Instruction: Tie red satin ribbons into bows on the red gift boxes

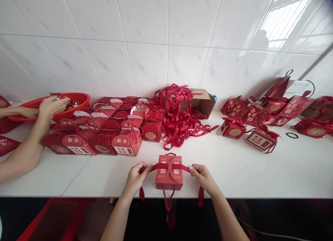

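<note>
A small red gift box point(169, 180) with rope handles stands at the table's front edge, between my hands. A dark red ribbon point(181, 167) runs across its top, threaded through the closed flaps. My left hand point(139, 174) pinches the ribbon on the left side of the box, and a loose end hangs below it. On the right, my right hand point(201, 175) pinches the other part, its end hanging past the table edge. The ribbon is stretched out to both sides with no knot visible.
Rows of red boxes point(126, 144) stand at left. Behind my box lie a heap of red ribbons point(178, 126) and a cardboard box point(209, 107). Ribboned boxes point(261, 138) and a black ring point(291, 135) are at right. Another person's hands reach over a red basin point(84, 97).
</note>
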Available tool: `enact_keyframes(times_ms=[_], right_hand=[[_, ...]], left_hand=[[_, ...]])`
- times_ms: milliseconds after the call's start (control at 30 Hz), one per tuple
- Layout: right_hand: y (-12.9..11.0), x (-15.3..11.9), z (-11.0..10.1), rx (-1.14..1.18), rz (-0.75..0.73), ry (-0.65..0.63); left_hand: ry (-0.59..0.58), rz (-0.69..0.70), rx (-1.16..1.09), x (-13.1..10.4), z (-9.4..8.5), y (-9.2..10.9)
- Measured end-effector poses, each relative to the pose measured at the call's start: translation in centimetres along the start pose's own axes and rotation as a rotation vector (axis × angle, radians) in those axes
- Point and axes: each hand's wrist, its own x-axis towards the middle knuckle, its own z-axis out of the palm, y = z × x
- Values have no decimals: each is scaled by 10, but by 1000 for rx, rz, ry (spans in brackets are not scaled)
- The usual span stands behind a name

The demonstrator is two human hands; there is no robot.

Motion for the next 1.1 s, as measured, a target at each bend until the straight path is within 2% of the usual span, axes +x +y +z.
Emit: enact_keyframes(times_ms=[167,233,300,367,433,500,567,667,700,767,833,900,967,1033,1100], right_hand=[[2,3,3,-41,-9,108],[1,2,0,-56,-20,222],[-1,-3,-6,-66,-24,358],[-5,-13,-12,-51,-11,394],[-11,-25,-14,6,30,247],[-17,-34,-11,66,93,-14],[-20,-38,-4,83,154,-218],[-13,-36,7,105,237,-330],[-10,-33,10,143,273,-333],[-3,-29,16,270,335,-291],[0,-25,23,452,330,-143],[-1,-23,31,672,232,60],[-4,-21,39,906,118,187],[-6,-20,43,1123,69,193],[-5,-18,45,1276,79,187]], left_hand=[[78,56,91,1,2,-10],[173,86,121,-1,1,-13],[316,117,148,-8,-4,-15],[406,136,179,-21,-8,-13],[357,156,228,-36,-8,-7],[218,186,297,-50,-5,3],[77,183,355,-58,1,11],[-65,103,325,-57,10,13],[-77,64,262,-54,12,10],[-24,-29,72,-46,15,4],[75,-103,-168,-38,18,-2],[129,-121,-446,-31,21,-2],[98,-110,-751,-27,22,2],[30,-156,-1019,-23,22,6],[-2,-244,-1188,-20,21,8]])
